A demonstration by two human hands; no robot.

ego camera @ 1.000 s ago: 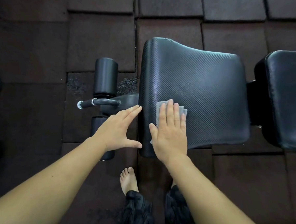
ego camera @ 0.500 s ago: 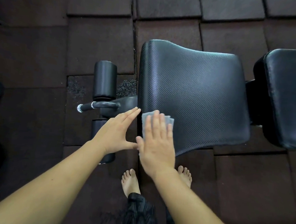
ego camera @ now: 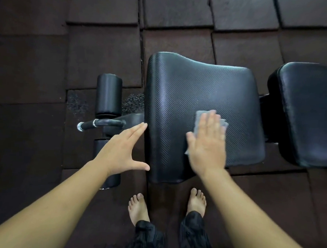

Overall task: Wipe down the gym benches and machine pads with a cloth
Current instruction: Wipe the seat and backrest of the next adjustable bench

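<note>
Cloth (ego camera: 200, 117): grey, folded, flat on the seat pad's near-right part, pinned under the right palm, corners poking out past the fingertips and by the thumb.
Feet: bare left foot (ego camera: 138, 208) and right foot (ego camera: 196, 201) planted on the floor just short of the pad's near end, dark trouser cuffs (ego camera: 149, 235) above them.
Left hand (ego camera: 119, 150): flat and empty, fingers straight and together, thumb swung wide; fingertips and thumb tip are right at the pad's left edge, actual contact too close to call.
Right hand (ego camera: 208, 145): spread flat, fingers straight, pressing down on the cloth, a little motion-blurred; well apart from the left.
Seat pad (ego camera: 189, 87): black, ribbed texture, sheen across the middle.
Leg rollers: upper foam roller (ego camera: 109, 94) and lower roller (ego camera: 99, 145) left of the pad, a black handle bar (ego camera: 100, 122) with a metal end between them.
Back pad (ego camera: 311, 112): smooth black, just beyond the seat's right end.
Floor tiles (ego camera: 102, 54): dark rubber, seams showing, crumbled patch beside the upper roller.
</note>
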